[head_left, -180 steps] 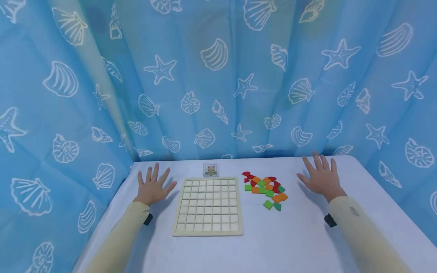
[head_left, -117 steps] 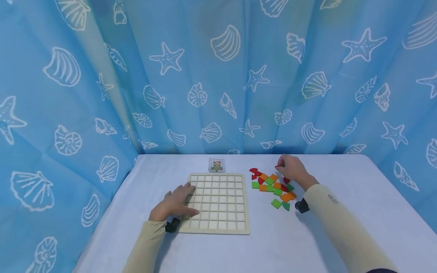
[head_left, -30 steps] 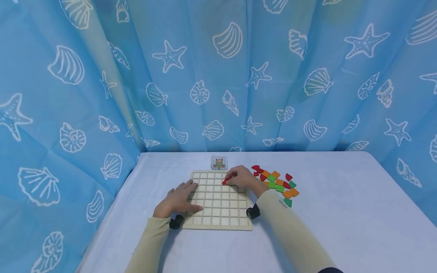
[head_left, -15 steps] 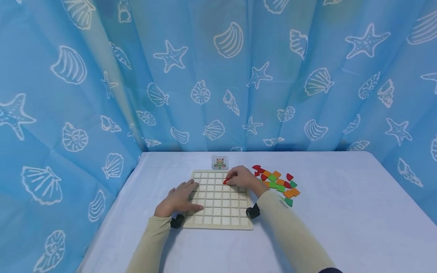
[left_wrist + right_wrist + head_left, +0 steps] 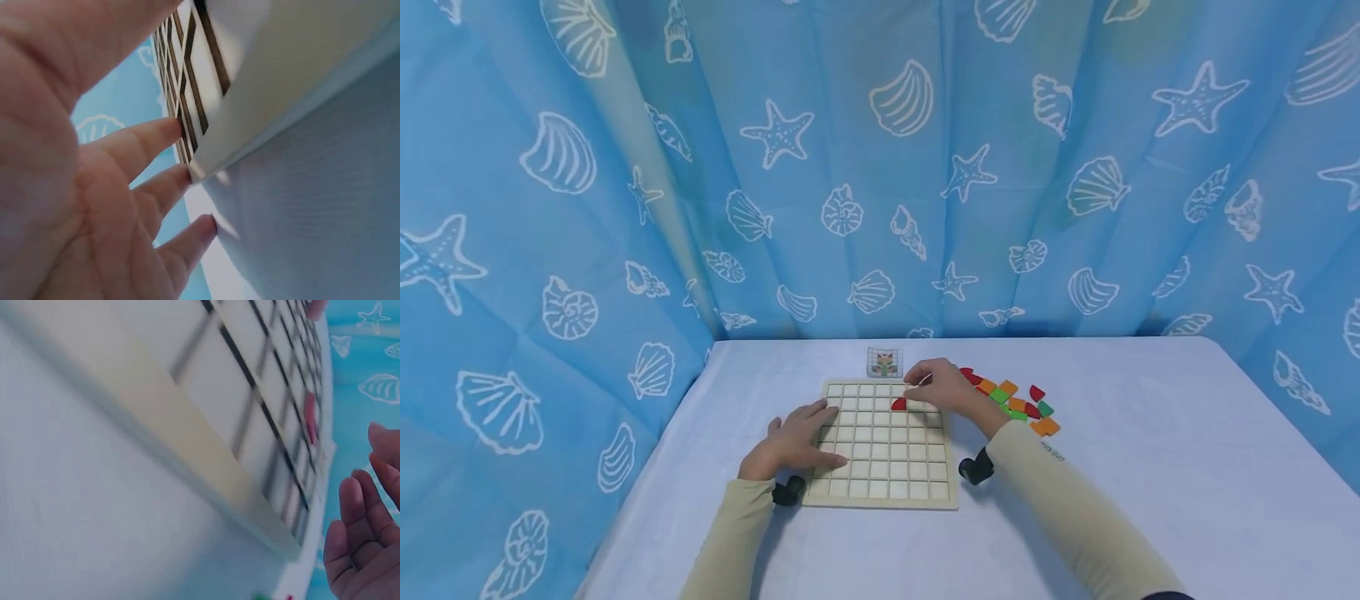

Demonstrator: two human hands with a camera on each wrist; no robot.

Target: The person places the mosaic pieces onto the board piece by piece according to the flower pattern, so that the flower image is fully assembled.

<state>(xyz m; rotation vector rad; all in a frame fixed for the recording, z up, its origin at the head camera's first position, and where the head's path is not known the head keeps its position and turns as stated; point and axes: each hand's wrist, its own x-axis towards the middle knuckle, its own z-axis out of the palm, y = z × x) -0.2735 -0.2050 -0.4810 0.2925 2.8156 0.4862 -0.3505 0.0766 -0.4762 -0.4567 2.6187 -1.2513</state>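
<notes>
A cream wooden grid board [image 5: 880,503] lies on the table. In one of its upper cells sits a red quarter-circle tile [image 5: 898,404], which also shows in the right wrist view as a red tile [image 5: 310,417]. My right hand [image 5: 951,387] is just right of that tile, thumb and fingers apart, with nothing held; the right wrist view shows its fingers [image 5: 352,500] loosely bent and away from the board. My left hand [image 5: 790,442] rests along the board's left edge with spread fingers [image 5: 159,194], fingertips at the rim and thumb over the lower cells.
Several red, orange and green tiles [image 5: 1017,404] lie in a loose group right of the board, partly hidden behind my right hand and forearm. A small card with a coloured grid pattern [image 5: 884,362] lies beyond the board. A blue shell-print curtain [image 5: 865,233] hangs behind the table.
My right hand brought a red tile from the group to the board, has let go of it, and has drawn slightly right. The left hand moved onto the board's edge earlier and stays there.
</notes>
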